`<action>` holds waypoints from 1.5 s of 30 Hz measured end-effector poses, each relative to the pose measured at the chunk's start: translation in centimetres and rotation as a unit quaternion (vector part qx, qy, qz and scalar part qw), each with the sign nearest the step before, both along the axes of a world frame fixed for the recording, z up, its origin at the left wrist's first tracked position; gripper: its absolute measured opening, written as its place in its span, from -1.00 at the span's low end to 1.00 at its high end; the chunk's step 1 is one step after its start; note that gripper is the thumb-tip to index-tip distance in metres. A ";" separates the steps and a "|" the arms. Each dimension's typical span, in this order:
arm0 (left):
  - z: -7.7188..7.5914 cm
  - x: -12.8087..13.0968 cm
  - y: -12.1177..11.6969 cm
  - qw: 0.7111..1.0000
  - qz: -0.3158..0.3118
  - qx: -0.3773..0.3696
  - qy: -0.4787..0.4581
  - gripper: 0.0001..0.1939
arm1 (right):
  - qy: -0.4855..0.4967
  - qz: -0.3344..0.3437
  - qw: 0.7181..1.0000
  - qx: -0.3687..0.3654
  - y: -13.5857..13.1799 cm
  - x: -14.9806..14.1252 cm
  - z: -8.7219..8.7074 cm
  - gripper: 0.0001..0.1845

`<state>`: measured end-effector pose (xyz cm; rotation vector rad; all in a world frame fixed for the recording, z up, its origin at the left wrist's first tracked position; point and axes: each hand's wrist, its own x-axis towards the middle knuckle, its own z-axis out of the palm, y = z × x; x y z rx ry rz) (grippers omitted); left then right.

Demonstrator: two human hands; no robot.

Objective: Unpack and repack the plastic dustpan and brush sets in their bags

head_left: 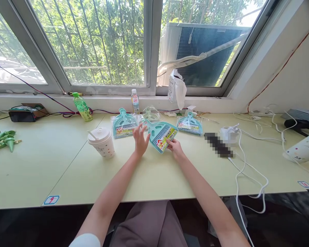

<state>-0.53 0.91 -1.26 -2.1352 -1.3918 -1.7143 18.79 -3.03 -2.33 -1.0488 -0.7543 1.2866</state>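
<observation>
The right hand (174,146) pinches the teal dustpan set (161,134) by its lower corner, near the middle of the table (67,171). The left hand (140,140) is open, fingers spread, just beside it.

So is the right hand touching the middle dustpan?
Touching. The head view shows the right hand with its fingers on the lower edge of the middle dustpan.

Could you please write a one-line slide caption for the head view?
Right hand grips a packaged teal dustpan set on the desk, open left hand beside it.
</observation>
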 end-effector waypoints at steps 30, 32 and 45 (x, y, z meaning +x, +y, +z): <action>-0.2 4.6 -2.3 0.666 -0.384 -0.470 -0.434 -0.44 | 0.017 -0.094 0.994 0.051 -0.5 -1.1 0.2 -0.59; -0.4 5.1 -2.5 0.659 -0.386 -0.474 -0.437 -0.46 | 0.020 -0.109 0.992 0.052 -0.5 -1.1 0.2 -0.58; -1.2 6.4 -3.5 0.775 -0.302 -0.354 -0.428 -0.12 | 0.048 -0.172 0.983 0.039 -0.5 -1.8 -0.5 -0.61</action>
